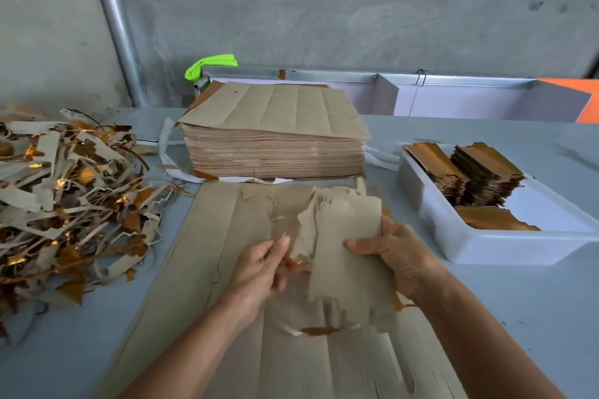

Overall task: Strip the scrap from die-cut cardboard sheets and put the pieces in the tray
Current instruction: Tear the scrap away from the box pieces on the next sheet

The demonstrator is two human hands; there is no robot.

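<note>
- My right hand [400, 257] has its grip closed on a bundle of stripped pieces [348, 236], held above the die-cut sheet [227, 269] on the counter [534, 317].
- My left hand [259, 272] pinches a ragged bit of scrap [303, 244] (blurred) at the bundle's edge.
- The tray [486, 248] sits right; the scrap heap [64, 201] lies left.
- The sheet stack [275, 139] stands behind.
</note>
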